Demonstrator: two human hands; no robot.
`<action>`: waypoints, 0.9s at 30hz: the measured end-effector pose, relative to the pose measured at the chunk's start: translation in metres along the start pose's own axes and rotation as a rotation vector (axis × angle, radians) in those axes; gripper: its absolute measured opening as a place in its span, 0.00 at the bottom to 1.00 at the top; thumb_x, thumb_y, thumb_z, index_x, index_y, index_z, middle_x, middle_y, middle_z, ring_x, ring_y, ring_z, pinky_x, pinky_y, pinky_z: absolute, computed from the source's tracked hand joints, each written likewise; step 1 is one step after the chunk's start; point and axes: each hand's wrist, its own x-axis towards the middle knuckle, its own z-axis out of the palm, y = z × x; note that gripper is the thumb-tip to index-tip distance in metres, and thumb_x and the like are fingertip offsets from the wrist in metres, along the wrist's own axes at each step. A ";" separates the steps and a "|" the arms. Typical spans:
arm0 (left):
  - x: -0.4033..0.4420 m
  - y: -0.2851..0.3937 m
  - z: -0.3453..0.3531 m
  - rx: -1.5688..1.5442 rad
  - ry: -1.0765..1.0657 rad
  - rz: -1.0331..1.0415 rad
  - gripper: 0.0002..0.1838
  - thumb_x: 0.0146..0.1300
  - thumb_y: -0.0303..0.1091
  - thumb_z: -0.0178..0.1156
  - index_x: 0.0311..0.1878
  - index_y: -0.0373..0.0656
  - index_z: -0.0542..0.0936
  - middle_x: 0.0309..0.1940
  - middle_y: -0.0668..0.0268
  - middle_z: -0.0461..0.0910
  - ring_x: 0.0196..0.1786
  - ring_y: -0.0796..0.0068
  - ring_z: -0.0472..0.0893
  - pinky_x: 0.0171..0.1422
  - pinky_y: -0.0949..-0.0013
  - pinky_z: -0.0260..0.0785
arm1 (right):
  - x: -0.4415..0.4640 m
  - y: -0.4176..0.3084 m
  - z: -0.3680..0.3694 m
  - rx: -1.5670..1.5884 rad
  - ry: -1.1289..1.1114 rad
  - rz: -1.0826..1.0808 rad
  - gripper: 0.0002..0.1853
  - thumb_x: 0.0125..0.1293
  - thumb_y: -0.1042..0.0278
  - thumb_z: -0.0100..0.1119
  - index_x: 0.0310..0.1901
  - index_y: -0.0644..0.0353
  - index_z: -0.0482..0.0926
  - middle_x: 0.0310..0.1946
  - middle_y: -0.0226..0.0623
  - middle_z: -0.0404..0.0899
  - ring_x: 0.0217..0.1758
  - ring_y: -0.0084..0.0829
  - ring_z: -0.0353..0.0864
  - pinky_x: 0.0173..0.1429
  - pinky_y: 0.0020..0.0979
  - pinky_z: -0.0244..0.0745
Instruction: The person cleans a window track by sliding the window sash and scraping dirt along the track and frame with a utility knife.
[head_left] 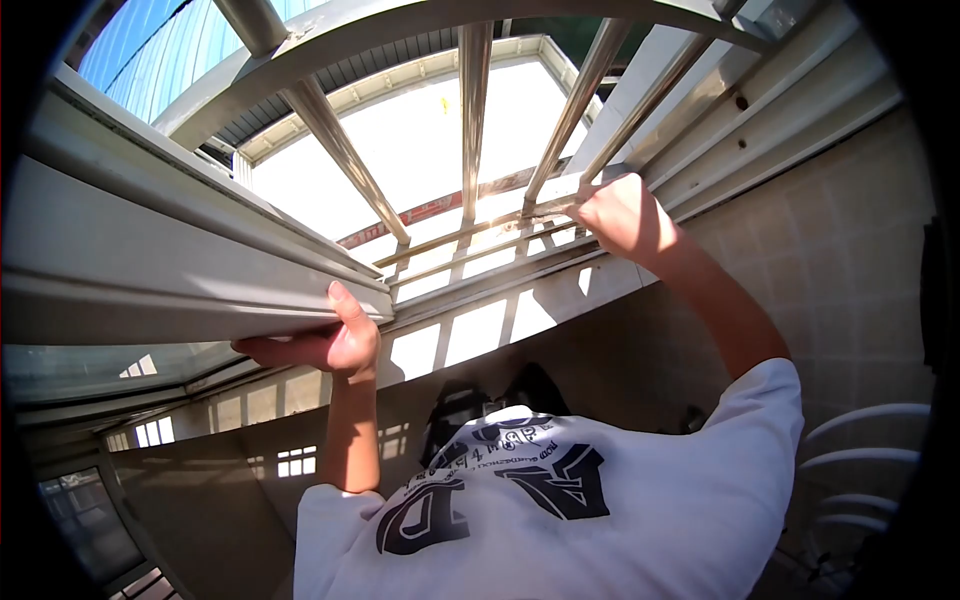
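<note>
Your white short-sleeved T-shirt [660,530]
Large black letters [588,485] mark your front, beside lines of smaller black print [495,448]; your left hand [345,345], right hand [628,217] and forearms [350,440] are bare.

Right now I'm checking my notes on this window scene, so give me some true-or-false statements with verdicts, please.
1. The bare left hand touches the pale, ridged window sash. True.
2. Round, silver metal bars cross the window opening. True.
3. The bare right hand hangs below the sill. False: it is raised near the bars' lower ends.
4. The white short-sleeved shirt is unprinted. False: it bears black lettering.
5. Sunlight and shadow stripe the pale, flat sill. True.
</note>
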 end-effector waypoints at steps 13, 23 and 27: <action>-0.001 0.000 0.001 -0.003 0.010 0.017 0.66 0.63 0.36 0.69 0.83 0.36 0.24 0.82 0.40 0.37 0.80 0.44 0.57 0.80 0.43 0.60 | -0.014 0.028 0.016 -0.028 0.009 0.059 0.06 0.60 0.73 0.62 0.36 0.55 0.88 0.25 0.39 0.79 0.30 0.41 0.85 0.32 0.38 0.78; 0.000 0.001 0.001 -0.075 0.009 -0.023 0.66 0.62 0.35 0.69 0.83 0.36 0.23 0.81 0.39 0.41 0.78 0.46 0.60 0.78 0.44 0.63 | 0.044 -0.044 0.044 0.296 0.028 -0.057 0.11 0.62 0.73 0.62 0.44 0.52 0.89 0.33 0.39 0.84 0.33 0.44 0.88 0.37 0.43 0.82; 0.002 0.000 -0.002 -0.054 -0.012 0.013 0.65 0.62 0.34 0.68 0.83 0.36 0.24 0.81 0.40 0.41 0.78 0.46 0.59 0.79 0.44 0.62 | 0.021 -0.009 0.004 0.027 0.112 -0.074 0.06 0.56 0.69 0.66 0.36 0.58 0.87 0.23 0.39 0.79 0.29 0.40 0.85 0.33 0.40 0.78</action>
